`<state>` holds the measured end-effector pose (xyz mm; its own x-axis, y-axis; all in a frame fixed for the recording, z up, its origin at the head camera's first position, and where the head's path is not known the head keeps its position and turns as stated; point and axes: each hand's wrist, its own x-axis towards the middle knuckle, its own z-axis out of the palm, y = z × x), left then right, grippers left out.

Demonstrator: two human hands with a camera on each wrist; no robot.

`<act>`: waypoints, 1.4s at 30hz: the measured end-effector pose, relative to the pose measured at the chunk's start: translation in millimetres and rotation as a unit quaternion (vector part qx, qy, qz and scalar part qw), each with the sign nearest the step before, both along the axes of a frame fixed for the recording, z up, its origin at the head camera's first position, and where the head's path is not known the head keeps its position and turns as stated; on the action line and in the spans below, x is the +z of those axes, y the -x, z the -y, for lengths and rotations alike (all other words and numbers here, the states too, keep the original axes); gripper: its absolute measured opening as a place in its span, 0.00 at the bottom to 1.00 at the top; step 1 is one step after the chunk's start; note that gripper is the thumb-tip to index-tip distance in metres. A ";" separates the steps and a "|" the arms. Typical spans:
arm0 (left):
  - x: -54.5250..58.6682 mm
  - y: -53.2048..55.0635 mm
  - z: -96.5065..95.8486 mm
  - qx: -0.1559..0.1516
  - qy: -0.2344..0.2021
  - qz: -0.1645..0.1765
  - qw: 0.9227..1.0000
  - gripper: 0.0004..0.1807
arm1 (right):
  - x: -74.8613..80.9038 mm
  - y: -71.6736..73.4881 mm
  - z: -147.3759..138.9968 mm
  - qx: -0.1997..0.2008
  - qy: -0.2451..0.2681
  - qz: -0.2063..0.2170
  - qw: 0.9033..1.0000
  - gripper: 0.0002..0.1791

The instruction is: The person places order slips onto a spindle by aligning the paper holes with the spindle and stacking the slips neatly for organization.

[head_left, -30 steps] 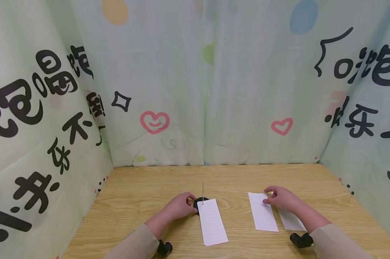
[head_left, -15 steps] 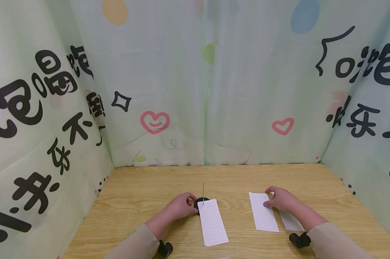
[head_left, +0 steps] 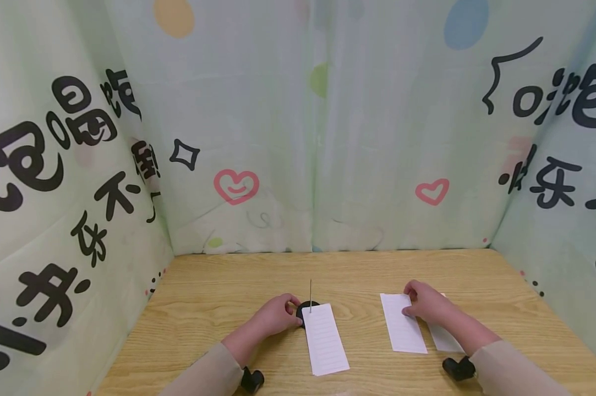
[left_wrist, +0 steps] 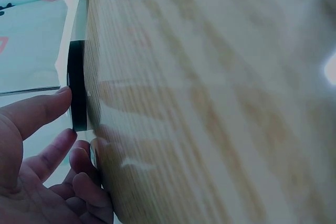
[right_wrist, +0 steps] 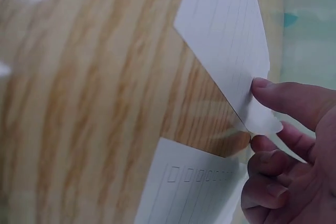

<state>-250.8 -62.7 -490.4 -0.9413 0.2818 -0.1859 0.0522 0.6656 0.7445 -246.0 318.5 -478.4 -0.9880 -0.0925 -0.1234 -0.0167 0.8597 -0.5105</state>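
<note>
A bill spike stands on the table, its round black base flat and its thin metal needle upright. At the base's left side is my left hand; thumb and index finger pinch the rim. A lined white slip of paper lies over the base, the needle through its top edge. To the right, my right hand pinches the top right corner of another lined slip, thumb above and fingers below. That corner bends slightly upward in the right wrist view.
Under my right forearm lies another white slip, partly hidden; a column of small printed boxes shows on it in the right wrist view. Printed curtains close off the back and both sides of the wooden table.
My right hand has shifted very slightly, its knuckles a little higher, still at the slip's corner. The left hand and the bill spike have stayed where they were.
</note>
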 end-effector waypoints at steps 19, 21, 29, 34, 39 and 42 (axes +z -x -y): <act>3.3 -1.9 -0.2 -0.002 0.003 -0.003 1.000 0.18 | 0.9 -7.8 2.3 -0.011 0.050 -0.013 0.999 0.22; 3.6 -2.1 0.0 -0.002 0.002 -0.003 1.000 0.18 | 0.5 -7.8 1.3 -0.014 0.064 -0.017 0.998 0.21; 3.8 -2.6 0.3 -0.003 0.001 0.000 1.000 0.18 | 5.0 -10.6 4.0 -0.024 0.116 -0.018 0.993 0.22; 4.0 -2.7 0.4 -0.004 0.002 0.001 1.000 0.19 | 11.5 -13.5 9.5 -0.019 0.141 -0.020 0.990 0.22; 5.0 -3.2 0.6 -0.006 0.000 -0.001 1.000 0.19 | 16.2 -15.3 14.1 -0.015 0.156 -0.022 0.987 0.22; 4.8 -3.3 0.5 -0.007 -0.001 -0.002 1.000 0.19 | 18.4 -16.7 16.8 -0.015 0.165 -0.019 0.986 0.23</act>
